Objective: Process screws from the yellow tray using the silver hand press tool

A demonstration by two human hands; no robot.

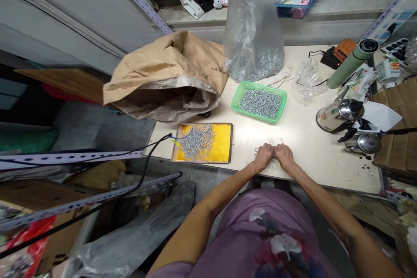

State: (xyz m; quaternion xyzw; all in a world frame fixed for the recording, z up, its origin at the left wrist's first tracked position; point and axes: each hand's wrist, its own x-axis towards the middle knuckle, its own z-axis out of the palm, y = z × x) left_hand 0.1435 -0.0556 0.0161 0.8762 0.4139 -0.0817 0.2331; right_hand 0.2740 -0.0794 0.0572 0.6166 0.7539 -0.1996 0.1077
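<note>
— Hands?
— Left hand (264, 156) and right hand (284, 155) close together on the cream tabletop (312, 158), near side of the rectangular green plastic basket (256, 115) of silvery metal pins (260, 103). Fingers curled in; what they grip, cannot tell.
— Beside them?
— Small pale-and-dark piece (256, 152), partly hidden at the left hand, also near side of the basket. Shallow yellow-floored tray (223, 143), left of the basket.

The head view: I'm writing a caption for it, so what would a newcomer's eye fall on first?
Probably the yellow-floored tray heaped with small metal pieces, at the near left of the table. Next might be the green basket of similar pieces, mid-table, with a tall translucent bag behind it. The left hand and right hand meet near the front edge.
</note>
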